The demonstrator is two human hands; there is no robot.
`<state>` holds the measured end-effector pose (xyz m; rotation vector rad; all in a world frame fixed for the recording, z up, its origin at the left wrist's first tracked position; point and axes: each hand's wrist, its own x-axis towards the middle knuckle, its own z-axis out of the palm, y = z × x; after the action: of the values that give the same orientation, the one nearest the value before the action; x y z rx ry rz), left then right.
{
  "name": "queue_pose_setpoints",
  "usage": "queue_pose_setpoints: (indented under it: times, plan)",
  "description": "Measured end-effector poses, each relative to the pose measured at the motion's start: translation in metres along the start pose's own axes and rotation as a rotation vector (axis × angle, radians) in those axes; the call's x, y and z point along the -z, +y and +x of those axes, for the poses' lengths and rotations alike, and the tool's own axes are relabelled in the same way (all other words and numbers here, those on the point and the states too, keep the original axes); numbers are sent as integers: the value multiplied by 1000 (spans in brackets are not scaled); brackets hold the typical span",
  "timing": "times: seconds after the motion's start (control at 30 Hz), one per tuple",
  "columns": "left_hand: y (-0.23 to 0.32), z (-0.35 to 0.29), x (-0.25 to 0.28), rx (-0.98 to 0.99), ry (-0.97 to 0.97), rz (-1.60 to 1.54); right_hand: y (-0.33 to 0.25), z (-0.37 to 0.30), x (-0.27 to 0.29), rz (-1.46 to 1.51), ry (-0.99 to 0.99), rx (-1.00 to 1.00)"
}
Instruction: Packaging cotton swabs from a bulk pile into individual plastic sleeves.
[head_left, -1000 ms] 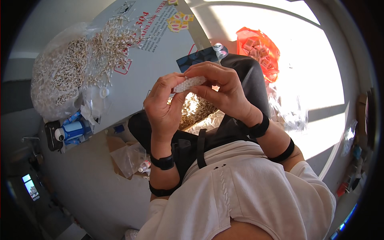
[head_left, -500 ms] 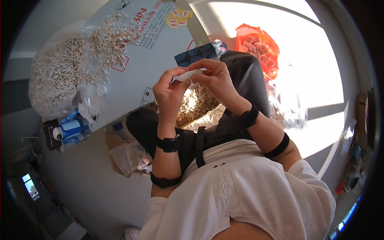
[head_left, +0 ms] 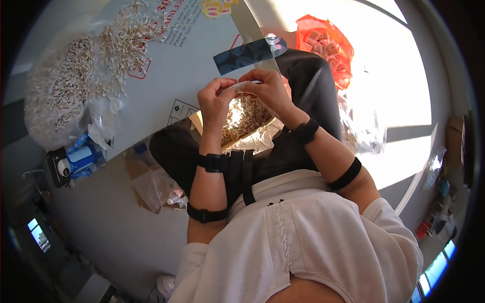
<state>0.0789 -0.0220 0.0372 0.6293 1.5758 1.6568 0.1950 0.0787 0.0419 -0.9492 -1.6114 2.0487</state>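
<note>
My left hand (head_left: 216, 98) and my right hand (head_left: 270, 93) meet above my lap, fingers pinched around a small bundle of cotton swabs (head_left: 241, 87). Only a strip of its white tips shows; the fingers cover the rest. Just below, between my legs, sits an open cardboard box (head_left: 252, 135) full of thin straw-coloured sticks that look like cotton swabs. On the table to the left lie a loose heap of cotton swabs (head_left: 118, 50) and a clear plastic bag (head_left: 38, 118) packed with more.
On the grey table (head_left: 166, 76) are a dark blue film strip (head_left: 240, 58) and small yellow-and-white labels (head_left: 217, 8). A blue bottle (head_left: 80, 159) is at its left corner. A red bag (head_left: 347, 76) holding small packs stands on the sunlit floor at right.
The view has shifted, so the table sits further up and left. My hands still hold the bundle; it has tilted, and fewer of its white tips show.
</note>
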Motion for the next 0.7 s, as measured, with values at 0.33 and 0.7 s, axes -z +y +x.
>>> queue_pose_setpoints:
  times: [0.33,0.7]
  plan:
    - [6,4,-5,34,29,13,-8,6,-1,-141,32,-41]
    - [6,7,-6,43,40,61,-8,11,4,-170,-4,-48]
